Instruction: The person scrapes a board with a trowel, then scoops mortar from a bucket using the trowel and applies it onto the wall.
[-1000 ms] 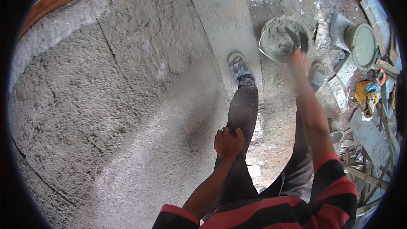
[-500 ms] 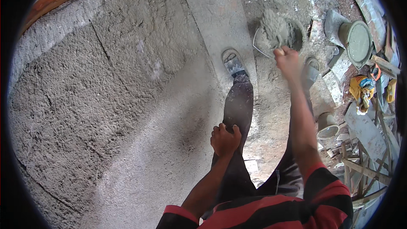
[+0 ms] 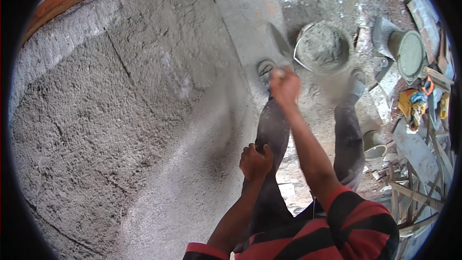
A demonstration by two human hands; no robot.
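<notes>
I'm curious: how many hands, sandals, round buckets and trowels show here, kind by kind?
Hands: 2 (left hand, right hand)
Sandals: 2 (left sandal, right sandal)
Buckets: 3 (filled bucket, greenish bucket, small bucket)
Trowel, blurred: 1
Total: 8

The bare left hand [image 3: 256, 162] is resting loosely curled against the dark-trousered left leg [image 3: 272, 127], while the bare right hand [image 3: 286, 85] is gripping, its bare forearm [image 3: 309, 149] pointing forward
</notes>
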